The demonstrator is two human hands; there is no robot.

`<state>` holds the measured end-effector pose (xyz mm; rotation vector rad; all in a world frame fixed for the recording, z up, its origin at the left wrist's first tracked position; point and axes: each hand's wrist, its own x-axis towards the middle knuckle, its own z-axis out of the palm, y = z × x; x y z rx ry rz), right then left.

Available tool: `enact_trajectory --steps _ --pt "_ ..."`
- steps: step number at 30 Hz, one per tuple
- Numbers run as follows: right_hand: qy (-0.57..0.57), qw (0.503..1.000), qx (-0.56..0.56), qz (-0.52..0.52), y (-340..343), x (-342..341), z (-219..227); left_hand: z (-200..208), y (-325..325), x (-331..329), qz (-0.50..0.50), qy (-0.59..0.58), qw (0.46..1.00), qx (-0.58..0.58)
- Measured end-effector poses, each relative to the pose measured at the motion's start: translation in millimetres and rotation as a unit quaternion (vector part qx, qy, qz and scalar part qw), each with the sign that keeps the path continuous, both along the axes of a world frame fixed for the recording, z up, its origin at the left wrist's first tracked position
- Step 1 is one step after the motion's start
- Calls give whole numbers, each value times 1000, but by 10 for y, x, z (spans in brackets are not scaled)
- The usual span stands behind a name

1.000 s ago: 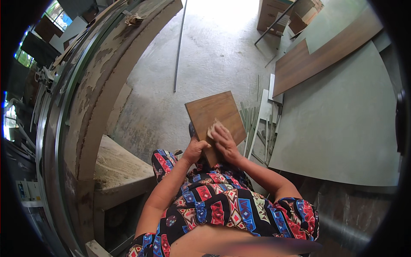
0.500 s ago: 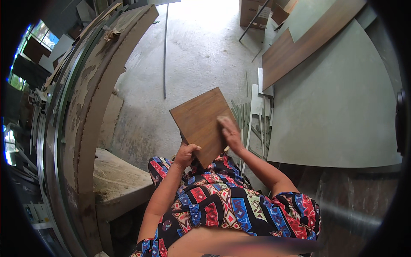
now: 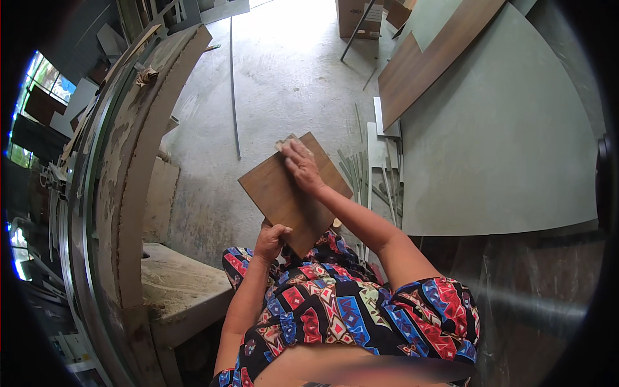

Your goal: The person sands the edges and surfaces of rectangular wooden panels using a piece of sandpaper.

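Observation:
A brown wood-grain board [image 3: 277, 190] is held tilted in front of me, above my lap. My left hand [image 3: 269, 240] grips its lower left edge, thumb on top and fingers hidden underneath. My right hand [image 3: 302, 166] lies over the upper part of the board. Under its fingers, at the board's far edge, shows a small beige, dusty rag-like piece [image 3: 287, 140]; whether it is cloth or sanding material I cannot tell.
At the left stands a long, worn machine bench [image 3: 138, 161], with a dusty ledge [image 3: 184, 280] below it. Large grey-green sheets [image 3: 496, 142] and a wood-grain panel [image 3: 438, 61] lean at the right. Thin strips [image 3: 354, 174] lie on the floor near a cardboard box [image 3: 359, 18].
My right hand has swept from the board's right edge up and left to its far edge, exposing the beige piece. Hand and board sit slightly further left in view; my left hand keeps its grip.

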<state>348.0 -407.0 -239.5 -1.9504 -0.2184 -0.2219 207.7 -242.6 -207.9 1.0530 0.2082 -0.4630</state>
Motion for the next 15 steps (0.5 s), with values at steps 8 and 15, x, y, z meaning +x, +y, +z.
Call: enact_trajectory --steps 8,15 --pt "-140 961 -73 227 -92 -1157 54 -75 64 -61 47 26 996 -65" --pt "-124 963 -146 190 -926 -1349 -369 -155 119 -14 54 68 994 -64"
